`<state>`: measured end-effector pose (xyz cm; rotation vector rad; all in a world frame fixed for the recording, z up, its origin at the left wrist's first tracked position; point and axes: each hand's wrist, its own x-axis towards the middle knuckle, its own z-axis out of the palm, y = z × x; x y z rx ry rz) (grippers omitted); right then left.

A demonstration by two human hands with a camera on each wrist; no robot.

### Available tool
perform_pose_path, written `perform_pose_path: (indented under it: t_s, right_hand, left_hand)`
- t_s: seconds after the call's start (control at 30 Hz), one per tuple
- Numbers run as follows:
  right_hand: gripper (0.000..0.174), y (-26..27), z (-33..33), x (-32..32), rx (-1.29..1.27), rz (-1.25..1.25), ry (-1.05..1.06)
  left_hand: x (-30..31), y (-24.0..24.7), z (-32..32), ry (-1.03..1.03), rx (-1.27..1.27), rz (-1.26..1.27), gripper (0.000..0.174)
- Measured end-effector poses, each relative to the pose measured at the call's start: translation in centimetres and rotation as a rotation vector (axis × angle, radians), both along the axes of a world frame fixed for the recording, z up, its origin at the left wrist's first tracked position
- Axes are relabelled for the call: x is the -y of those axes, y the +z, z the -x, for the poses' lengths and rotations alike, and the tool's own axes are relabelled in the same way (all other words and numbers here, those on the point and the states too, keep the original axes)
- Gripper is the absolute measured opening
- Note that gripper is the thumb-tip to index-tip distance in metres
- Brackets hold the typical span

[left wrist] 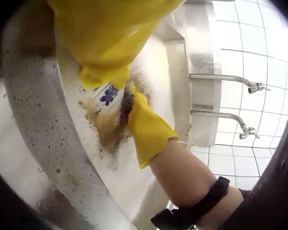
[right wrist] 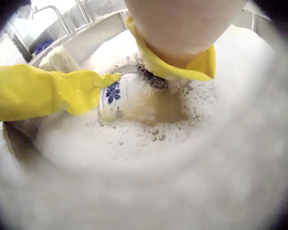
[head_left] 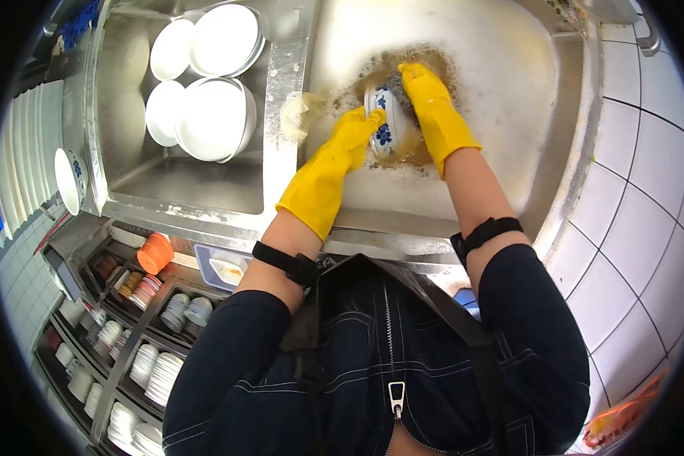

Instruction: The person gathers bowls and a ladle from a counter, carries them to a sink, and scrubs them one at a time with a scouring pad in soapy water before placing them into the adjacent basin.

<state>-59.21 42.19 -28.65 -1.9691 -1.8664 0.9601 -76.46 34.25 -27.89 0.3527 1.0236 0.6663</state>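
Both hands wear yellow rubber gloves. My left hand (head_left: 355,135) grips the rim of a white bowl (head_left: 384,129) with blue flowers, its thumb on the outer wall. The bowl stands tilted on its side, partly in murky, foamy water. From the other side my right hand (head_left: 427,93) holds a dark, wiry scouring pad (right wrist: 152,78) against the bowl. Its fingertips are hidden behind the glove in the right wrist view. In the left wrist view, the bowl's blue flower (left wrist: 108,96) shows between the two gloves.
The foam-filled sink (head_left: 501,45) surrounds the work. A pale, crumpled cloth-like thing (head_left: 299,116) lies on the steel divider. White bowls (head_left: 224,38) stand in the left basin, and a blue-patterned bowl (head_left: 70,181) sits at its outer edge. Taps (left wrist: 221,77) project from the tiled wall.
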Motion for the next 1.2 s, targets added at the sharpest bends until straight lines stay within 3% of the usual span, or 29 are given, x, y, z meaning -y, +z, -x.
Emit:
perform_pose_path:
  t_s: [0.07,0.17,0.2,0.27,0.33,0.5,0.63,0.73,0.8,0.93,1.0,1.1,1.13,1.2]
  right_hand:
    - [0.029,0.2,-0.6,-0.7,0.116,0.251,-0.090]
    - [0.040,-21.2,-7.9,-2.7,0.406,0.410,0.272]
    - [0.041,-15.9,-6.6,-1.7,0.325,0.469,0.144]
    - [0.042,-10.5,-5.1,1.2,0.157,0.478,-0.058]
    - [0.043,-8.2,-4.8,2.3,-0.044,0.489,-0.202]
    - [0.045,-3.6,-5.7,5.0,-0.831,0.622,-0.556]
    - [0.047,0.7,-6.6,8.1,-1.258,0.711,-0.601]
    - [0.048,4.0,-7.1,9.8,-1.390,0.727,-0.546]
    - [0.049,7.5,-7.2,10.9,-1.408,0.697,-0.516]
    - [0.053,10.9,-7.0,11.9,-1.176,0.545,-0.602]
    - [0.054,11.3,-7.0,12.1,-1.321,0.545,-0.685]
    - [0.049,13.1,-6.5,11.1,-1.493,0.629,-0.618]
    - [0.049,13.9,-5.9,10.4,-1.573,0.694,-0.617]
    - [0.049,15.2,-4.3,9.3,-1.545,0.702,-0.564]
  left_hand:
    - [0.1,0.1,-0.3,0.015,0.017,0.031,0.024]
    - [0.3,0.1,-0.5,0.036,0.110,0.088,0.023]
    - [0.3,1.0,-0.4,0.083,0.129,0.098,0.022]
    - [0.0,2.2,0.1,0.126,0.147,0.108,0.021]
    - [-0.3,3.5,0.6,0.163,0.251,0.006,0.021]
    - [-1.5,9.4,0.0,0.219,-0.105,-0.002,0.043]
    - [-2.1,11.1,-1.1,0.339,0.179,-0.072,0.041]
    - [-3.6,13.7,-1.4,0.410,0.428,-0.031,0.046]
    - [-4.5,14.1,-0.5,0.384,0.463,-0.058,0.048]
    - [-5.3,17.0,1.2,0.473,0.503,-0.020,0.053]
    - [-4.8,19.0,2.5,0.432,0.591,-0.084,0.054]
    - [-5.1,19.2,4.5,0.468,0.513,-0.030,0.055]
    - [-5.2,18.7,5.0,0.455,0.591,-0.040,0.053]
    - [-4.6,20.0,5.7,0.452,0.471,-0.186,0.047]
